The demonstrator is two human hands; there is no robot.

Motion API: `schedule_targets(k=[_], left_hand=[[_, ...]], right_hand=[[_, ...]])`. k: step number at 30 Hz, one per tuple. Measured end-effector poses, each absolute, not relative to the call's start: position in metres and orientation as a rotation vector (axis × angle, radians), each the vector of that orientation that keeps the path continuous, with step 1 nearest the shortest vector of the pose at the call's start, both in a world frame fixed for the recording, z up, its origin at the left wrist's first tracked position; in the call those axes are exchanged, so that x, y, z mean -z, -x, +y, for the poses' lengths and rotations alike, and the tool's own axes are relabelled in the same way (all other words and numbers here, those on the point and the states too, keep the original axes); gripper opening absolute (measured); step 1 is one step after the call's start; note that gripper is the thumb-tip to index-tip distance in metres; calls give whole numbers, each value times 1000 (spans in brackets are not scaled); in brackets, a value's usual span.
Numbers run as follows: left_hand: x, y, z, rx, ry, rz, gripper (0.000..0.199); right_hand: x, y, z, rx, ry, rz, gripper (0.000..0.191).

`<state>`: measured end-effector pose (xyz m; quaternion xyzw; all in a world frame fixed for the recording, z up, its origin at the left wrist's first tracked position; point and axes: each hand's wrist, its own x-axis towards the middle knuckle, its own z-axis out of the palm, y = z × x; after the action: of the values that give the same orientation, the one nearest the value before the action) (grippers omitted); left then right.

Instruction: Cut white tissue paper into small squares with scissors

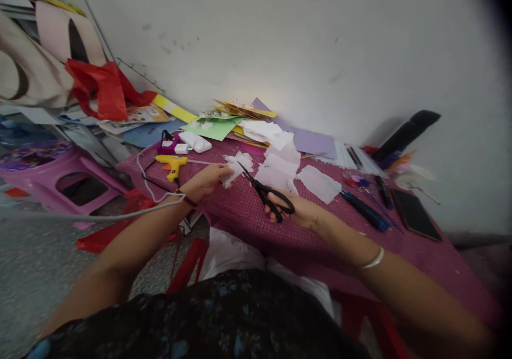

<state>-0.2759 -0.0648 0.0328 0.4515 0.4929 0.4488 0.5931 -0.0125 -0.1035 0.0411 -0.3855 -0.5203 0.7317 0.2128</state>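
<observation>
A white, jagged-edged cut of thin paper (239, 162) is pinched in the fingers of my left hand (218, 178), over the red checked tablecloth. My right hand (282, 205) grips black scissors (262, 189) by the handle loops, their tips pointing up and left close to the paper's right edge. Whether the blades are parted is hard to make out. More white paper pieces (278, 164) lie just beyond the scissors, and a separate white sheet (320, 183) rests to their right.
A yellow glue gun (172, 166) and white adapter (196, 141) sit left, with a white cable (146, 180) crossing near my left forearm. Coloured papers (220, 127) are stacked against the wall. On the right lie a dark blue-handled tool (366, 209) and a black phone (416, 215).
</observation>
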Motion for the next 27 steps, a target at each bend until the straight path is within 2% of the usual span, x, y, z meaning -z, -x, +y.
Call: schedule_targets(k=[8, 13, 22, 27], left_hand=[[-33, 266, -66, -969, -1127, 1141, 23], [-31, 269, -66, -974, -1075, 1148, 14], [-30, 287, -65, -1000, -1025, 1183, 12], [-36, 292, -60, -1114, -1042, 1170, 20]], right_hand=[[-36, 16, -100, -1961, 1079, -1475, 43], [-36, 17, -98, -1855, 1099, -1545, 33], [-39, 12, -95, -1961, 1077, -1483, 44], [-43, 11, -99, -1976, 1065, -1577, 53]])
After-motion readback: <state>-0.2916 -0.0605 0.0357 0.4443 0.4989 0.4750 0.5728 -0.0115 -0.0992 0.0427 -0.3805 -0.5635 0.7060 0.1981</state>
